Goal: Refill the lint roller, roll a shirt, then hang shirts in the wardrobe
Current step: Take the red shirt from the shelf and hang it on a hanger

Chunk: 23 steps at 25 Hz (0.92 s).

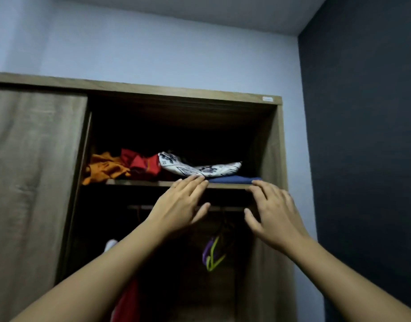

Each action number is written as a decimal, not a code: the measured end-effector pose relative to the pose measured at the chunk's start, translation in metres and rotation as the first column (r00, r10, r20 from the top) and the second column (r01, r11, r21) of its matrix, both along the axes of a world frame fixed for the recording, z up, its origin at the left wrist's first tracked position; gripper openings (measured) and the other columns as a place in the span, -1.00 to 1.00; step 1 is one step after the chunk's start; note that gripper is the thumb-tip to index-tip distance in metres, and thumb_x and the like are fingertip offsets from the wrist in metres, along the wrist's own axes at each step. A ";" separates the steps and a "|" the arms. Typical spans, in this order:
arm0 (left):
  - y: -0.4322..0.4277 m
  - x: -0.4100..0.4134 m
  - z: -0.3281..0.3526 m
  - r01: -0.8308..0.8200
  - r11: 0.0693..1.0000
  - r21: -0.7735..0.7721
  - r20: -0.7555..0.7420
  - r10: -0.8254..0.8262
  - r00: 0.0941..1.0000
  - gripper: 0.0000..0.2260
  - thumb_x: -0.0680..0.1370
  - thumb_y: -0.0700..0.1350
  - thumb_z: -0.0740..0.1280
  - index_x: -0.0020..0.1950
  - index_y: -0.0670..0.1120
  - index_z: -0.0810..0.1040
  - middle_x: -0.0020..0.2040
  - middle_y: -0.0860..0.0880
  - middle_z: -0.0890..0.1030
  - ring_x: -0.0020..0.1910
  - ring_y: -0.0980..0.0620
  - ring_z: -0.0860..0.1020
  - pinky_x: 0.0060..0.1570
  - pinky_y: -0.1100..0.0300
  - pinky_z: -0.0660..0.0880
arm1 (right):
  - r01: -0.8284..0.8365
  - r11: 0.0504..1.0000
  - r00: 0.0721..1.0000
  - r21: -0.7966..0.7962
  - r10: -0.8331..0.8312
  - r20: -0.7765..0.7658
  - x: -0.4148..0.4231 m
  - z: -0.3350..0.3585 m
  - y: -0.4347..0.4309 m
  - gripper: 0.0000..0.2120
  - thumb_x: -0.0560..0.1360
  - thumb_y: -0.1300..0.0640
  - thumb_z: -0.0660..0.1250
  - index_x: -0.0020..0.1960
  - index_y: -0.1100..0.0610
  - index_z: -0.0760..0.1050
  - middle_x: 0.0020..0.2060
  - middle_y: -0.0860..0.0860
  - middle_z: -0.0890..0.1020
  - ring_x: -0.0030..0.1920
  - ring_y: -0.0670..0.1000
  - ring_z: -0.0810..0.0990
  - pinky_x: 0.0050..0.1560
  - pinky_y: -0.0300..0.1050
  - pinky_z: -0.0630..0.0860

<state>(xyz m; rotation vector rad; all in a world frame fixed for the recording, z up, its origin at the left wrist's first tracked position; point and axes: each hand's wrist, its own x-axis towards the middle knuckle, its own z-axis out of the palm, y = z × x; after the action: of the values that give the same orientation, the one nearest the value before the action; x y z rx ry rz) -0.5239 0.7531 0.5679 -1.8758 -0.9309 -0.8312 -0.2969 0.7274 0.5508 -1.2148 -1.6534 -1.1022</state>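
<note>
Shirts lie on the upper shelf (pixel 176 183) of the brown wood-grain wardrobe (pixel 273 145): a flat folded blue shirt (pixel 232 180) at the right end, a white patterned cloth (pixel 200 169) lying partly on top of it, then a crumpled red garment (pixel 139 165) and a crumpled orange garment (pixel 104 169) at the left, the orange one hanging over the shelf edge. The far back of that shelf is too dark to make out. Below, the hanging space is mostly black; a rail (pixel 144 207) shows faintly, with purple and yellow-green plastic hangers (pixel 211 254) dangling from it, and a red garment (pixel 128 303) is cut off by the bottom edge. A sliding door (pixel 32 170) covers the left half. Both bare hands reach up to the shelf front: the left hand (pixel 179 205) is flat, fingers together, tips touching the white cloth; the right hand (pixel 273 212) has fingers loosely spread and curved, tips at the blue shirt's near edge, gripping nothing
</note>
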 end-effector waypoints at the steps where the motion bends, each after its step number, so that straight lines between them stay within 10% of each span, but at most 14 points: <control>1: 0.017 -0.016 0.011 -0.009 1.000 0.005 0.009 0.009 1.000 -0.49 0.50 0.12 0.11 0.26 -0.21 0.49 0.23 -0.17 0.57 0.24 -0.14 0.53 0.17 -0.06 0.49 | 0.007 1.000 1.000 0.012 -0.007 0.016 -0.015 0.011 0.020 -0.50 0.33 -0.11 0.10 0.15 0.11 0.50 0.15 0.08 0.59 0.16 0.10 0.57 0.11 0.02 0.49; 7: 0.102 -0.073 0.070 -0.008 0.999 0.037 -0.015 0.008 1.000 -0.48 0.45 0.04 0.12 0.28 -0.26 0.46 0.25 -0.24 0.54 0.27 -0.21 0.50 0.22 -0.10 0.45 | 0.046 0.996 0.993 0.072 -0.053 0.104 -0.075 0.051 0.109 -0.52 0.31 -0.11 0.12 0.14 0.08 0.45 0.10 0.04 0.59 0.11 0.06 0.58 0.02 -0.07 0.49; 13: 0.143 -0.056 0.088 -0.157 0.988 -0.009 -0.136 0.154 0.979 -0.32 0.49 0.08 0.28 0.51 -0.09 0.07 0.51 -0.07 0.20 0.51 -0.06 0.10 0.46 0.03 0.02 | 0.044 0.999 0.992 0.004 -0.044 0.120 -0.065 0.070 0.159 -0.46 0.32 -0.09 0.09 0.23 0.10 0.42 0.17 0.06 0.53 0.17 0.11 0.52 0.12 -0.01 0.44; 23: 0.181 -0.012 0.138 -0.400 0.914 -0.069 -0.165 0.385 0.908 -0.59 0.49 -0.07 0.26 0.33 0.00 0.36 0.24 -0.08 0.51 0.18 -0.15 0.51 -0.03 0.03 0.43 | -0.032 0.978 0.969 -0.204 0.080 0.233 -0.045 0.121 0.208 -0.45 0.42 -0.06 0.23 0.38 -0.01 0.22 0.31 -0.02 0.39 0.31 0.03 0.36 0.28 0.02 0.28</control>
<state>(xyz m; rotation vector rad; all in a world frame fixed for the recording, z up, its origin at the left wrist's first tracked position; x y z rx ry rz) -0.5355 0.9337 0.7058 -1.7222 -1.2227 -0.3999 -0.3416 0.9351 0.6719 -1.1866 -2.0108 -1.1036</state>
